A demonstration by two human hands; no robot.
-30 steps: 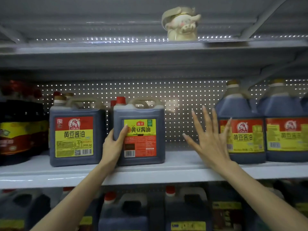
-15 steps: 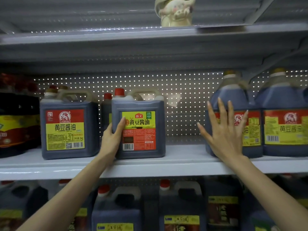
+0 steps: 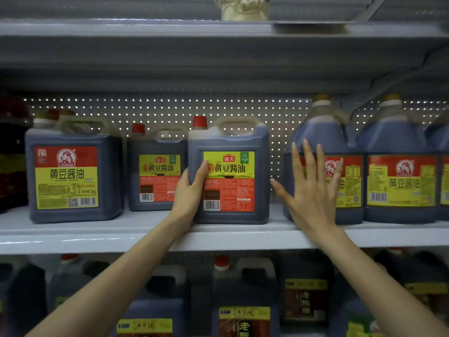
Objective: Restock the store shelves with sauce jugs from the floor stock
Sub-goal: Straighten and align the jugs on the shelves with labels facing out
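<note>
Mid shelf [image 3: 121,237]: 2 green-lbl jugs [image 3: 230,142], 1 sq red-lbl jug [image 3: 70,176], 3 round jugs [image 3: 398,142] (1 partial); 1 figurine [image 3: 243,8] above

This was a shop: white metal shelving [image 3: 73,237] with a perforated back panel [image 3: 170,110] above the left hand [image 3: 188,193] and right hand [image 3: 313,193], rows of labelled, barcoded sauce jugs [image 3: 65,176] flanking both, and more jugs [image 3: 243,288] stocked on the tier below them.
</note>
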